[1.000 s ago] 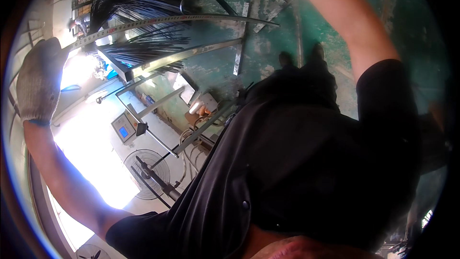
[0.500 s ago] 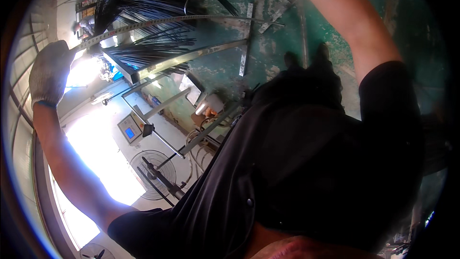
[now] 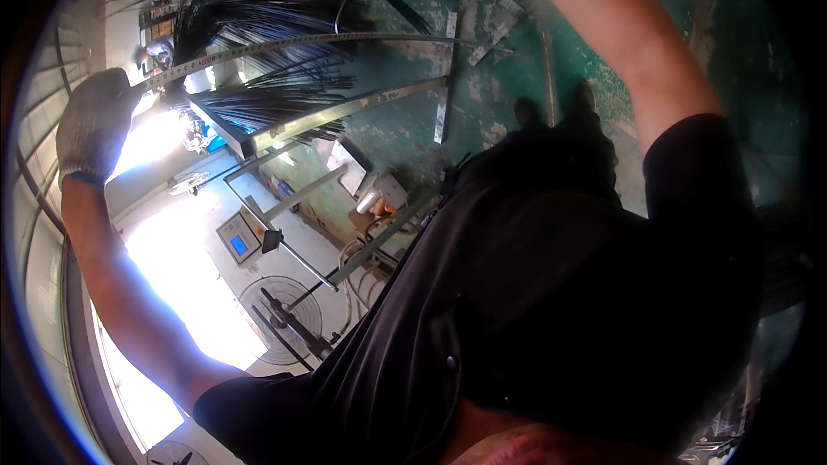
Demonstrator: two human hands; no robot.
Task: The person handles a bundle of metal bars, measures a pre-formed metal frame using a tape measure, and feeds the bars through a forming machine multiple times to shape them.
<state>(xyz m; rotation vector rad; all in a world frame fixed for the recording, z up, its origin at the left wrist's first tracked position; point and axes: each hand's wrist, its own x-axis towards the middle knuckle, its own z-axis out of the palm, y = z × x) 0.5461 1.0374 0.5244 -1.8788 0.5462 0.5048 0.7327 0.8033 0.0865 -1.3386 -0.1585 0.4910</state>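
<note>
At the far left my left hand (image 3: pixel 93 125), in a pale knitted glove, is closed around one end of a tape measure (image 3: pixel 267 44). The pale blade runs from the glove in a shallow curve to the right, over a large bundle of thin black rods (image 3: pixel 258 13). Below the blade a squared metal bar (image 3: pixel 349 109) slants across, apart from my hand. My right forearm (image 3: pixel 620 30) reaches up past the top edge, so the right hand itself is out of sight.
A standing fan (image 3: pixel 284 314) and a control box with a small blue screen (image 3: pixel 237 239) are at the lower left, near a bright opening. Flat metal strips (image 3: pixel 445 77) lie on the worn green floor (image 3: pixel 491 103). Another person (image 3: pixel 155 52) is in the far upper left.
The whole view has shifted slightly, with the fan, bar and rods a little lower. My left hand keeps its hold on the tape measure, which stays stretched out.
</note>
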